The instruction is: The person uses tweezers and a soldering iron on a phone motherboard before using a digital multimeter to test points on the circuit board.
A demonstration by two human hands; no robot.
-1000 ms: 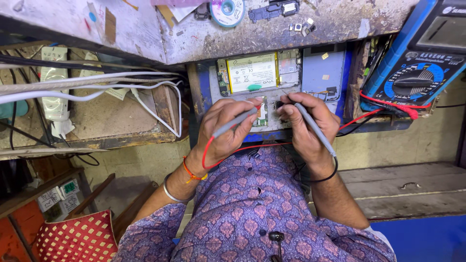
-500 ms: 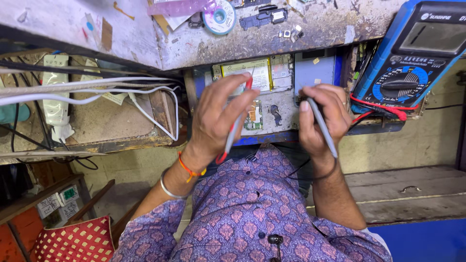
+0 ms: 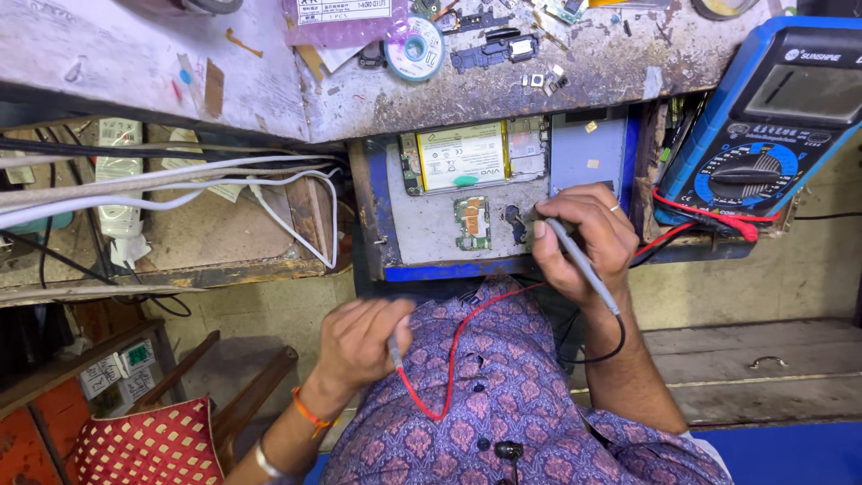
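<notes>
Right now I've got the right hand [image 3: 582, 238] pinching the grey test probe [image 3: 584, 263] with its tip down by the small circuit board [image 3: 472, 223] in the opened phone [image 3: 485, 184] on the tabletop [image 3: 269, 85]. My left hand [image 3: 359, 339] is curled around the red-lead probe [image 3: 395, 350] down at my lap, well off the board. I'd guess the next move needs that second tip placed on a pad and a look at the blue multimeter [image 3: 763, 135].

A grey multimeter probe [image 3: 579, 260] lies slanted through the right hand [image 3: 584, 238], its tip just left of the fingertips, at a small green circuit board [image 3: 472, 223] on the opened phone [image 3: 503, 193]. The other probe [image 3: 393, 348], red-leaded, sits gripped in the left hand [image 3: 359, 346], low and well apart from the board
</notes>
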